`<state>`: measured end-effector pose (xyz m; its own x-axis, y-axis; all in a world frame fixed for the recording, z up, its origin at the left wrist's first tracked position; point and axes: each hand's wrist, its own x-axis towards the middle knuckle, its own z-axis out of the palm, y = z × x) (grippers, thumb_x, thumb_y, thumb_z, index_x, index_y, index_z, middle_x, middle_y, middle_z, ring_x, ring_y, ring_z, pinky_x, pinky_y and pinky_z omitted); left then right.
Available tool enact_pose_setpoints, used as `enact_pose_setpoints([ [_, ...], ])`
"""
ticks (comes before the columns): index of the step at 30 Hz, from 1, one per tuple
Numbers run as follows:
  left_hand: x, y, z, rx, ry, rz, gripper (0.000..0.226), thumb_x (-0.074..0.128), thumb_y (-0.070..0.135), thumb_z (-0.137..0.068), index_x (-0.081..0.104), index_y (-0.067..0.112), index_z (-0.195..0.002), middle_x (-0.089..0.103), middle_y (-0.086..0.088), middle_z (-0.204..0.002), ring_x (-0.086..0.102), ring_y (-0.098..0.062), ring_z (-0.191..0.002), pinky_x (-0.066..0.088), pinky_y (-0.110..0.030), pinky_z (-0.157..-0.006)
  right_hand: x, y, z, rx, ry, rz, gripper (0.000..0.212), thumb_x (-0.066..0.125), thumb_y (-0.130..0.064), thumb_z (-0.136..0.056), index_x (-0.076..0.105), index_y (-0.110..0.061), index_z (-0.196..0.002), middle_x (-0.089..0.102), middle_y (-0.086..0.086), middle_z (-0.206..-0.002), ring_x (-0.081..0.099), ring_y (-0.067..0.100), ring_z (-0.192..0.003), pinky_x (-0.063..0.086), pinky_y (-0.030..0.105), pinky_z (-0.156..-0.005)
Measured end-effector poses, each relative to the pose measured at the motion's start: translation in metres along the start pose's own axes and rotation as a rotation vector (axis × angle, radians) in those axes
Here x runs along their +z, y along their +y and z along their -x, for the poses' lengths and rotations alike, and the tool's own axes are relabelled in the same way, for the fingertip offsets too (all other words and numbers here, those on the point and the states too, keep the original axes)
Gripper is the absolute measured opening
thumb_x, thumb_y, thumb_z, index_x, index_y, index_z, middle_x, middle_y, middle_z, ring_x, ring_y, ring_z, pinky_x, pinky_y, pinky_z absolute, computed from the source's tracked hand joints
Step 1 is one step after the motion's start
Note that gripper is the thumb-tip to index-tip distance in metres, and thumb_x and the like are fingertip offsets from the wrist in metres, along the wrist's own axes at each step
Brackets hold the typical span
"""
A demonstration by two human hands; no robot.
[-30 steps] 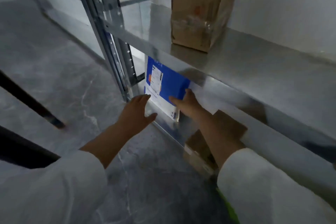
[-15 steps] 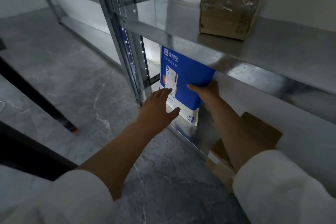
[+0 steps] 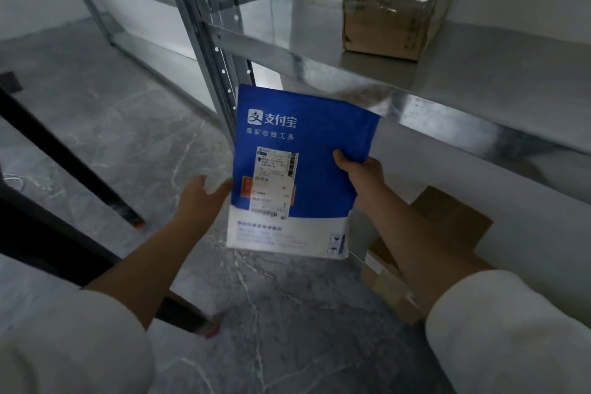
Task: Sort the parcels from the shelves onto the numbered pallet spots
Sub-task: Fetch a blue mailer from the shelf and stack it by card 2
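Before the shiny metal shelf [image 3: 479,80], over grey marbled floor [image 3: 128,137], a flat blue-and-white mailer [image 3: 316,137] reads "支付宝 商家收钱工具" above a white barcoded label [image 3: 275,182]. The right hand [image 3: 361,169] pinches its right edge, and the left hand [image 3: 201,198] is spread at its left edge.

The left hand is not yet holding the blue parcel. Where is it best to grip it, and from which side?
Probably the left edge of the blue parcel, from the left. It is flat and upright, the right hand pinches its right edge, and the open left hand is at that free edge.
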<state>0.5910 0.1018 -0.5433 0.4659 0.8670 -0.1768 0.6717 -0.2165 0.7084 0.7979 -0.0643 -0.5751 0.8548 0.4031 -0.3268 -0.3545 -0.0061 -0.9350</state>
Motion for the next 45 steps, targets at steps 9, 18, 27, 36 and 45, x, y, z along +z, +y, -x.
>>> enact_pose_setpoints([
  [9,-0.001,0.012,0.011,-0.253,-0.167,0.543,0.078,0.017,0.066,-0.095,0.063,0.007,-0.116,0.073,-0.015,-0.098,0.071,-0.027,-0.087,0.057,-0.033,-0.073,0.006,-0.003,0.002,0.2,-0.212,-0.136,0.061,0.083,-0.03,-0.073,0.059,-0.007,-0.125,0.066,0.007,-0.119,0.065,0.025,-0.103,0.054,0.044,-0.091],
  [18,0.021,-0.006,0.019,-0.134,-0.078,0.308,0.037,0.048,0.037,-0.099,0.057,0.006,-0.118,0.066,-0.009,-0.092,0.064,-0.025,-0.079,0.052,-0.04,-0.074,0.018,0.015,0.008,0.201,-0.252,0.175,0.063,0.08,-0.037,-0.076,0.056,-0.009,-0.127,0.063,0.007,-0.121,0.061,0.027,-0.107,0.052,0.046,-0.095],
  [27,-0.008,-0.012,0.041,-0.31,0.007,0.501,0.023,0.056,0.045,-0.093,0.056,0.024,-0.087,0.067,0.002,-0.088,0.067,-0.018,-0.081,0.055,-0.039,-0.073,-0.005,0.017,0.064,0.35,-0.498,-0.003,0.05,0.077,-0.034,-0.08,0.062,-0.014,-0.124,0.072,0.005,-0.113,0.07,0.024,-0.103,0.056,0.04,-0.091],
  [36,-0.073,0.045,0.096,-0.368,-0.114,0.179,0.042,0.044,0.056,-0.094,0.054,0.019,-0.078,0.067,-0.013,-0.104,0.065,-0.03,-0.094,0.052,-0.048,-0.092,-0.036,-0.044,0.166,0.46,-0.311,-0.082,0.05,0.079,-0.035,-0.078,0.061,-0.018,-0.122,0.075,0.004,-0.106,0.073,0.022,-0.094,0.059,0.038,-0.08],
  [45,-0.112,0.113,0.208,-0.38,-0.281,0.047,0.045,0.037,0.044,-0.101,0.054,0.012,-0.074,0.059,-0.005,-0.076,0.057,-0.021,-0.07,0.046,-0.029,-0.063,-0.09,-0.115,0.291,0.59,-0.14,-0.059,0.053,0.081,-0.034,-0.075,0.062,-0.017,-0.122,0.072,0.006,-0.112,0.071,0.025,-0.099,0.057,0.046,-0.088],
])
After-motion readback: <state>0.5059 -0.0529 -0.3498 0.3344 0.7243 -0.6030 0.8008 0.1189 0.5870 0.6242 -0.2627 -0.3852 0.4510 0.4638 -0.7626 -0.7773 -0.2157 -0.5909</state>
